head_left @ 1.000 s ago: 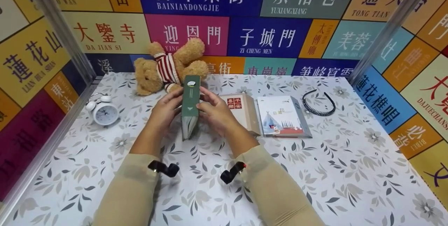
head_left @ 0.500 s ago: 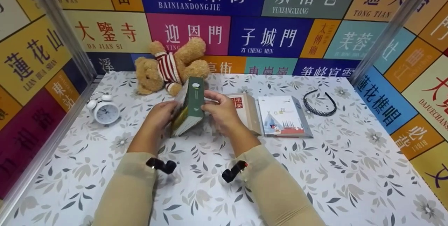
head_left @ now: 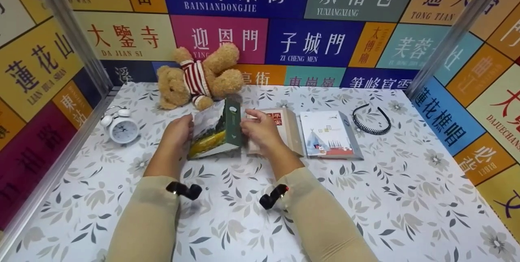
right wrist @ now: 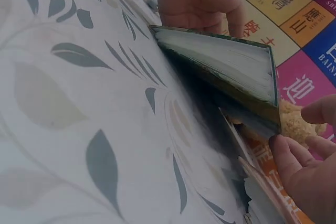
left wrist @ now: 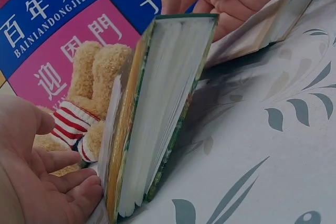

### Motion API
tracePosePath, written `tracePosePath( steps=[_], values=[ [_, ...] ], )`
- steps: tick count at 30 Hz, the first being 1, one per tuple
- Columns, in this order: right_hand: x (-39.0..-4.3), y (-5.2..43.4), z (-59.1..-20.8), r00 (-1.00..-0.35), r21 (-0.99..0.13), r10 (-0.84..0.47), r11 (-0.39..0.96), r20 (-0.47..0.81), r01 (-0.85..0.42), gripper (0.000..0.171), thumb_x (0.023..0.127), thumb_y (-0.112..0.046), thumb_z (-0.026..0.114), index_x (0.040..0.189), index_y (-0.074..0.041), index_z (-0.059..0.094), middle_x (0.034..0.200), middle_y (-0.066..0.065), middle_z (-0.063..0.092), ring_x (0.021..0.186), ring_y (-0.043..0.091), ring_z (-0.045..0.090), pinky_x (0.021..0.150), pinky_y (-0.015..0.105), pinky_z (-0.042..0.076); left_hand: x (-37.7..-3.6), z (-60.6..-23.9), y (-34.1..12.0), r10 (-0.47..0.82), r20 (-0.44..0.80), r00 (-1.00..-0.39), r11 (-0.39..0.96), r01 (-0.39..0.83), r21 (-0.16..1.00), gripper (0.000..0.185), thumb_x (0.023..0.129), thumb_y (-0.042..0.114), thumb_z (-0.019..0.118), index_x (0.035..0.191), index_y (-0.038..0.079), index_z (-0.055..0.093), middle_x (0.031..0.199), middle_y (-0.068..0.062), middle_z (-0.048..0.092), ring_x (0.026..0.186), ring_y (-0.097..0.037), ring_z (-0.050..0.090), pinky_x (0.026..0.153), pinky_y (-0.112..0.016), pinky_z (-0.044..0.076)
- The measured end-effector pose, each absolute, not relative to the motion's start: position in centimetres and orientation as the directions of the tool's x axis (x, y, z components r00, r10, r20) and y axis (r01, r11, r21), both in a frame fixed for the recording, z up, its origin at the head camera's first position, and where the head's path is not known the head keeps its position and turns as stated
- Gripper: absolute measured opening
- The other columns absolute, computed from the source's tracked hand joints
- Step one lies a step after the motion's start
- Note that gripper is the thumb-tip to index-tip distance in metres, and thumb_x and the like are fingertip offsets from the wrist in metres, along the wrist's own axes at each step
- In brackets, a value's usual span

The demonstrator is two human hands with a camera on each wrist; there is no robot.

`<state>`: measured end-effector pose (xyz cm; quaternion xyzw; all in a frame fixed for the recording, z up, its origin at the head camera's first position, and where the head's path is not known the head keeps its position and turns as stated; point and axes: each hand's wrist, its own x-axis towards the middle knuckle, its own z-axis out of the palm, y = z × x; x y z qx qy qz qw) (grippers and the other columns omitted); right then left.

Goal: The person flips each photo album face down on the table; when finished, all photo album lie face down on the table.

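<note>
A green book [head_left: 215, 130] leans over to the left on the flowered tabletop [head_left: 365, 197], its spine up and its picture cover facing left and down. My left hand [head_left: 178, 130] lies under that cover with straight fingers [left wrist: 73, 184] against it. My right hand [head_left: 260, 130] grips the spine edge, the thumb [right wrist: 286, 153] at the book's corner and the fingers curled over its top. The left wrist view shows the page block [left wrist: 163, 114] end-on; in the right wrist view the book [right wrist: 220, 61] slants over the table.
A teddy bear [head_left: 199, 77] in a striped jumper lies at the back. A white alarm clock [head_left: 120, 128] stands at the left. A beige book [head_left: 284, 130], an illustrated white book [head_left: 329, 134] and a black headband [head_left: 370, 119] lie to the right. Printed walls enclose three sides.
The green book stood upright between both hands one second ago. It has tipped over to the left and sunk toward the table, with the left hand moving outward beneath it.
</note>
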<state>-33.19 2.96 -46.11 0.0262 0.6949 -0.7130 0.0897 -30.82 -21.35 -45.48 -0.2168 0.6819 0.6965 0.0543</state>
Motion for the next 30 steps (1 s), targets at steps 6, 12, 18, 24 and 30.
tracePosePath(
  steps=[6, 12, 18, 24, 30],
  values=[
    [-33.0, 3.0, -46.1, -0.98, -0.985, -0.12, 0.086, -0.16, 0.151, 0.055, 0.093, -0.005, 0.071, 0.147, -0.013, 0.065, 0.127, 0.013, 0.077, 0.1, 0.017, 0.072, 0.09, 0.031, 0.063, -30.8, -45.7, -21.8, -0.221, -0.34, -0.914, -0.118, -0.321, 0.94, 0.031, 0.111, 0.034, 0.046, 0.091, 0.012, 0.048, 0.07, 0.009, 0.042, 0.063, -0.008, 0.037, 0.065, -0.027, 0.033],
    [-33.0, 2.9, -46.5, -0.975, -0.98, -0.155, 0.145, -0.158, 0.136, 0.062, 0.095, -0.004, 0.07, 0.155, -0.011, 0.057, 0.128, 0.015, 0.077, 0.103, 0.017, 0.072, 0.096, 0.032, 0.063, -31.1, -46.0, -22.1, -0.265, -0.336, -0.904, -0.103, -0.32, 0.942, 0.032, 0.111, 0.034, 0.048, 0.092, 0.008, 0.051, 0.07, 0.007, 0.044, 0.064, -0.011, 0.037, 0.065, -0.027, 0.034],
    [-32.6, 2.7, -46.4, -0.97, -0.967, -0.191, 0.233, -0.151, 0.104, 0.064, 0.096, -0.007, 0.07, 0.158, -0.013, 0.054, 0.13, 0.014, 0.077, 0.111, 0.021, 0.074, 0.102, 0.036, 0.06, -31.2, -45.9, -22.0, -0.339, -0.331, -0.881, -0.103, -0.315, 0.944, 0.028, 0.11, 0.031, 0.049, 0.109, 0.006, 0.061, 0.088, 0.001, 0.058, 0.075, -0.011, 0.048, 0.074, -0.025, 0.042],
    [-32.4, 2.3, -46.4, -0.97, -0.954, -0.208, 0.294, -0.124, 0.059, 0.061, 0.096, -0.009, 0.071, 0.155, -0.014, 0.057, 0.127, 0.013, 0.078, 0.114, 0.024, 0.075, 0.094, 0.032, 0.059, -31.1, -45.7, -22.0, -0.385, -0.346, -0.856, -0.061, -0.35, 0.935, 0.052, 0.11, 0.033, 0.045, 0.155, 0.008, 0.055, 0.148, -0.011, 0.064, 0.118, -0.015, 0.06, 0.103, -0.027, 0.049],
    [-32.1, 2.1, -46.3, -0.977, -0.959, -0.193, 0.282, -0.096, 0.038, 0.052, 0.099, -0.012, 0.07, 0.15, -0.011, 0.062, 0.131, 0.012, 0.077, 0.119, 0.025, 0.074, 0.093, 0.033, 0.059, -31.0, -45.6, -21.6, -0.421, -0.31, -0.853, -0.068, -0.311, 0.948, 0.049, 0.11, 0.033, 0.048, 0.149, 0.006, 0.061, 0.133, -0.011, 0.067, 0.106, -0.016, 0.061, 0.091, -0.025, 0.049]
  ],
)
